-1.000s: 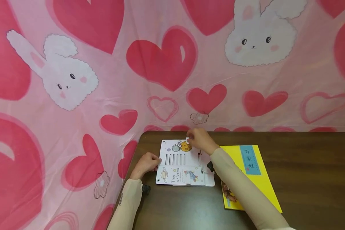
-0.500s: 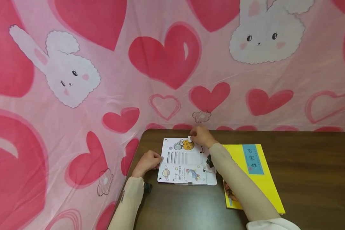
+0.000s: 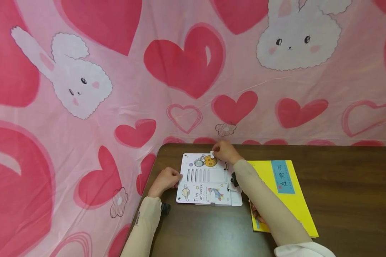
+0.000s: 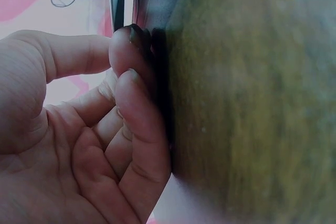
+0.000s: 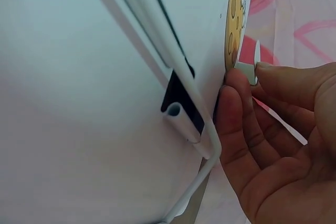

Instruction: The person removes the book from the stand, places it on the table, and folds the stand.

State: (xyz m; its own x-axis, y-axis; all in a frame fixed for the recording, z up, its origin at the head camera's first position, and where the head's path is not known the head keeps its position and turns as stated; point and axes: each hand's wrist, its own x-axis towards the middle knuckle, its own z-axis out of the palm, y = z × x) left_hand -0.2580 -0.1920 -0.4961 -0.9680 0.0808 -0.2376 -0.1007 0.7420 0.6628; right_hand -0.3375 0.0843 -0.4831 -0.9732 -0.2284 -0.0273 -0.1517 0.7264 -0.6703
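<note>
A white folding book stand, printed with an astronaut, a planet and "Tiny universe", lies on the table with a row of slots across its middle. My left hand grips its left edge between thumb and curled fingers; the left wrist view shows that thin edge close to the thumb tip. At the far edge, beside the yellow moon print, my right hand pinches a small white clip. In the right wrist view the clip sits between thumb and fingers. Near it runs a white bent rod on the stand.
A yellow book with a blue title panel lies right of the stand, partly under the right forearm. The dark wooden table extends to the right. Behind and left hangs a pink cloth with hearts and rabbits.
The head view has shifted slightly, moving the whole scene a little. Both hands keep their places on the stand; the right hand still holds the clip at the far edge.
</note>
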